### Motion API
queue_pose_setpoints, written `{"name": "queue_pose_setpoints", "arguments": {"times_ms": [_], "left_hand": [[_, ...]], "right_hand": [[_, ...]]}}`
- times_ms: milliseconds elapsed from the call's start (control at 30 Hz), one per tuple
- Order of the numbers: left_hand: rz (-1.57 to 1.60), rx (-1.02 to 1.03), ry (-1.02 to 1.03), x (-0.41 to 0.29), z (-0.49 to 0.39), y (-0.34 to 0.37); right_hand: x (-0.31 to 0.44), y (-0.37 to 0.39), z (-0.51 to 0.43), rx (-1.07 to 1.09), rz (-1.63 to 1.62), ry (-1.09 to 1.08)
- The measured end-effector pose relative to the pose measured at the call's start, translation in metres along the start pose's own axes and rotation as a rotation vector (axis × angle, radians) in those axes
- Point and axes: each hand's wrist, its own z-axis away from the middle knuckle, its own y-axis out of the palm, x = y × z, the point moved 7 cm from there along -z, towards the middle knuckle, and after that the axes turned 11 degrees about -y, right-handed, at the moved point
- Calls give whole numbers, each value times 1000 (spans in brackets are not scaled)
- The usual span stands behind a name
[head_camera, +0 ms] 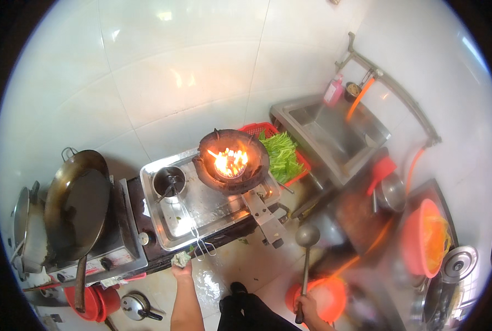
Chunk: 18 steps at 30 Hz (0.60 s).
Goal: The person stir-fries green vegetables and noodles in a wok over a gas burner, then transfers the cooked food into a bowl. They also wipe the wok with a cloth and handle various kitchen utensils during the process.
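My left hand (182, 269) holds a crumpled pale cloth (181, 260) near the front edge of the stove bench. In my right hand (307, 307) is the handle of a metal ladle (307, 236), its bowl pointing away from me. Flames burn in the round gas burner (231, 163) ahead, with no pan over it. A steel tray (213, 207) lies partly beneath the burner, and a metal pot (169, 182) with long-handled tools in it stands on the tray's left part. A dark wok (78, 202) rests tilted at the left.
Behind the burner's right side is a red basket (304, 159) of green vegetables (282, 155). A steel sink (333, 136) stands at the back right. Buckets (84, 304) and a pressure cooker (134, 305) are low at the left; a red basin (413, 240) is at the right.
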Motion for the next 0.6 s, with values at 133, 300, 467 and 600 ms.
{"name": "queue_pose_setpoints", "arguments": {"times_ms": [133, 300, 467, 600], "left_hand": [[73, 153, 79, -36, 24, -31], [175, 183, 115, -97, 88, -85], [-441, -173, 54, -96, 181, -103], [-851, -501, 22, -37, 246, -79]], "right_hand": [[36, 4, -4, 45, 71, -229], [102, 16, -59, 57, 181, -430], [195, 76, -160, 330, 224, -521], [250, 147, -248, 458, 375, -579]]}}
